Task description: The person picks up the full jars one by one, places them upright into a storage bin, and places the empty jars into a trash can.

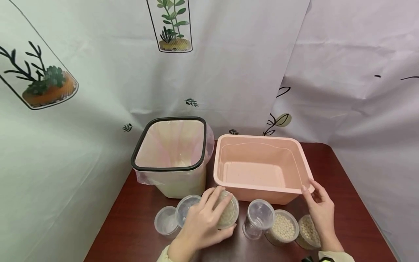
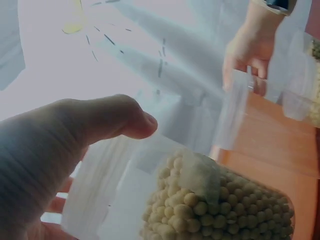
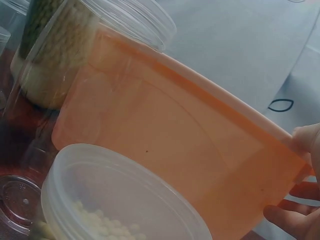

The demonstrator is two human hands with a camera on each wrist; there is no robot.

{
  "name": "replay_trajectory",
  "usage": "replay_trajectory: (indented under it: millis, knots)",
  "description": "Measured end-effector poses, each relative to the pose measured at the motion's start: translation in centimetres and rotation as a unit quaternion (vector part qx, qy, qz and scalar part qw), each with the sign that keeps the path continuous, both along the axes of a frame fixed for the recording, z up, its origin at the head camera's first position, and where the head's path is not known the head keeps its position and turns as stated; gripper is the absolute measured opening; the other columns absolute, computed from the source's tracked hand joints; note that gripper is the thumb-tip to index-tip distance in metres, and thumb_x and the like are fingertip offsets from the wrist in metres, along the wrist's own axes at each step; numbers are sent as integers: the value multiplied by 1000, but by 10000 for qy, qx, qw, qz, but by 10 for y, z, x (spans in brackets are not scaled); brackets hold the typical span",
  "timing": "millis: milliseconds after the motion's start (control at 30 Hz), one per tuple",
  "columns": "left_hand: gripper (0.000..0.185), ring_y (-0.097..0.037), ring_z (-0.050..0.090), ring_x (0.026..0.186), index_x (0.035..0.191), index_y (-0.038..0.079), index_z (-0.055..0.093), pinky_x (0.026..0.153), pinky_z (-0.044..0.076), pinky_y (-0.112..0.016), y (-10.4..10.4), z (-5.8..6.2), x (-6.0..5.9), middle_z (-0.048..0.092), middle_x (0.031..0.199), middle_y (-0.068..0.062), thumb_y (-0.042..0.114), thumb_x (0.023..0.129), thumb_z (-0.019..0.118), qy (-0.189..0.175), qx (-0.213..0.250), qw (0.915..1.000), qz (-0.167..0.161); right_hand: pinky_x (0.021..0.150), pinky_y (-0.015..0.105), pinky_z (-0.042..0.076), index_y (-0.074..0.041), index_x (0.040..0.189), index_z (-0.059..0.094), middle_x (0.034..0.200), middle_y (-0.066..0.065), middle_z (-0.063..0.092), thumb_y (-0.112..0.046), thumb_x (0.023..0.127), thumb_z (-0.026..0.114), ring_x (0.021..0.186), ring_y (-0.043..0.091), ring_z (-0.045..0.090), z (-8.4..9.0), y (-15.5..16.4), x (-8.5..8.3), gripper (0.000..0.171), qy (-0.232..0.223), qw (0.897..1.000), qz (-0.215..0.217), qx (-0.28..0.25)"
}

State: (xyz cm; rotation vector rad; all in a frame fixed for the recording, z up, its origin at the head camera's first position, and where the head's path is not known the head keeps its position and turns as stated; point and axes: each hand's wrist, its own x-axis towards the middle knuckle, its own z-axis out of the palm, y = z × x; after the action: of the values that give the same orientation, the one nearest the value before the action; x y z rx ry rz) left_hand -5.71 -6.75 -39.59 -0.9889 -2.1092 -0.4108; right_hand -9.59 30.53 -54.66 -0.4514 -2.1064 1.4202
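Note:
My left hand (image 1: pixel 204 218) holds a lidded clear jar (image 1: pixel 230 214) from above, fingers across its lid and thumb at its side. In the left wrist view this jar is part-filled with pale round beans (image 2: pixel 200 210). At the near right corner of a pink plastic basin (image 1: pixel 258 190), my right hand (image 1: pixel 320 207) pinches the rim, thumb on top and fingers outside. The right wrist view shows the basin's side wall (image 3: pixel 165 130) with fingertips (image 3: pixel 285 220) at its corner. An uncovered clear jar (image 1: pixel 258 218) stands right of the held jar.
A bin (image 1: pixel 183 183) with a black rim and plastic liner stands behind my left hand. Two clear containers (image 1: pixel 166 221) sit left of that hand. Jars of pale beans (image 1: pixel 282 228) and darker beans (image 1: pixel 307 233) stand near my right wrist. Patterned cloth (image 1: pixel 242 72) hangs behind the red-brown table (image 1: pixel 353 218).

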Motion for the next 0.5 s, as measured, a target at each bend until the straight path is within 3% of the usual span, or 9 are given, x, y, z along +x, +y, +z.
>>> replay_trajectory:
  millis: [167,367,500]
  knots:
    - [62,-31,58,95,112,5,65,55,53,-32,-2,24,4,60,113,-18,42,63,69,715,182,9967,-341,65,9,43,-29,125,60,99,0,58,-32,82,70,81,6,56,-2,1,-1,44,29,10000,-29,-57]
    - [56,-32,60,92,109,5,67,52,52,-28,-4,47,7,61,109,-19,40,64,69,1154,215,9922,-413,65,8,43,-30,125,59,100,-1,58,-34,83,70,82,6,56,-3,0,0,44,-32,10000,-13,-35]
    - [53,-32,61,91,107,6,68,49,50,-27,-4,56,1,63,106,-19,41,67,68,1443,381,9882,-356,65,8,43,-30,125,59,102,-3,59,-34,83,70,81,6,55,-1,-1,-1,44,27,10000,-17,2]
